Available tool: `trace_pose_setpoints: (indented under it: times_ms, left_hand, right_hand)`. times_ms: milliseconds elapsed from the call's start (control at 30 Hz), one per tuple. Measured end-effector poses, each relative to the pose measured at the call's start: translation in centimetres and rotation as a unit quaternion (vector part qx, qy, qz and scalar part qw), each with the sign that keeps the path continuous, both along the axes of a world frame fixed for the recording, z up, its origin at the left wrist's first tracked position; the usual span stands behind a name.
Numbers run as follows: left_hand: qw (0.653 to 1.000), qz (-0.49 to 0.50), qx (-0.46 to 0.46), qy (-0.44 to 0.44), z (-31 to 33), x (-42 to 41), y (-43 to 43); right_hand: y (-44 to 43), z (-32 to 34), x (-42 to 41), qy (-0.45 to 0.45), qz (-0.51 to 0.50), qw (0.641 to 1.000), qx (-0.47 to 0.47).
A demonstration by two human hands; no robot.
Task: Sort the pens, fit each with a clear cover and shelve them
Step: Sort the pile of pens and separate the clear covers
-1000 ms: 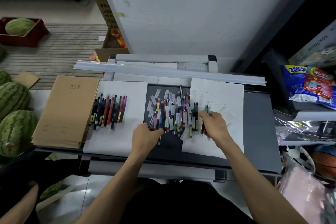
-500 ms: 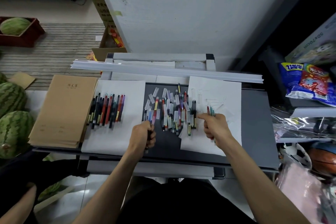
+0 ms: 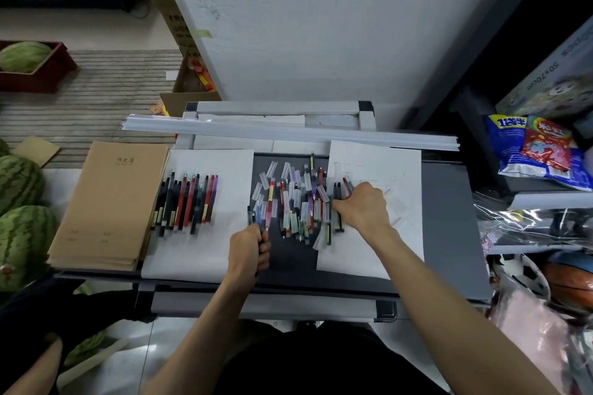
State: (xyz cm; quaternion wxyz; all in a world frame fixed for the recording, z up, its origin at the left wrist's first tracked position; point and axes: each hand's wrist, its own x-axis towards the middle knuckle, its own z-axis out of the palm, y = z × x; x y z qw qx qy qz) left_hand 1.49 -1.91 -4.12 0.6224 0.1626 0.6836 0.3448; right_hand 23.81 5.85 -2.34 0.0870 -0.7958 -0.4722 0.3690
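Note:
A loose pile of pens and clear covers (image 3: 293, 202) lies on the dark table top between two white sheets. A tidy row of black, red and purple pens (image 3: 186, 202) lies on the left sheet (image 3: 205, 253). My left hand (image 3: 248, 248) grips a small bunch of pens (image 3: 258, 215) at the pile's near left corner. My right hand (image 3: 361, 205) holds several pens (image 3: 345, 184) over the right sheet (image 3: 378, 250), their tips sticking out past the fingers.
A stack of brown notebooks (image 3: 109, 205) lies at the table's left end. Long white strips (image 3: 288, 131) lie across the back. Watermelons (image 3: 19, 202) sit on the floor to the left. Snack bags (image 3: 539, 147) and balls (image 3: 568, 279) fill the shelves on the right.
My left hand has pulled a bunch of pens out of the pile and drawn it towards me. My right hand has stayed at the pile's right edge with its pens.

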Motion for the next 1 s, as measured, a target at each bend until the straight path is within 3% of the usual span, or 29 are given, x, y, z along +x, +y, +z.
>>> trace_pose_setpoints:
  times_ms: [267,367,467,633,1000]
  left_hand:
    - [0.999,-0.015,0.027,0.039,0.4,-0.4,-0.3]
    - [0.992,-0.024,0.031,0.121,-0.1,-0.9,0.1]
    - [0.964,-0.073,0.052,0.252,0.0,-1.3,0.6]
    - [0.915,-0.163,0.086,0.358,1.5,-1.5,2.4]
    - [0.838,-0.278,0.038,0.467,0.3,-0.6,3.5]
  right_hand:
    - [-0.3,-0.5,0.4,0.024,-0.005,1.0,0.014]
    - [-0.5,-0.3,1.0,0.047,-0.013,0.998,0.029]
    - [-1.0,-0.4,1.7,0.083,-0.035,0.995,0.045]
    - [-2.2,0.2,2.6,0.13,-0.059,0.987,0.076]
    - [-3.1,1.3,2.6,0.317,-0.19,0.929,0.015]
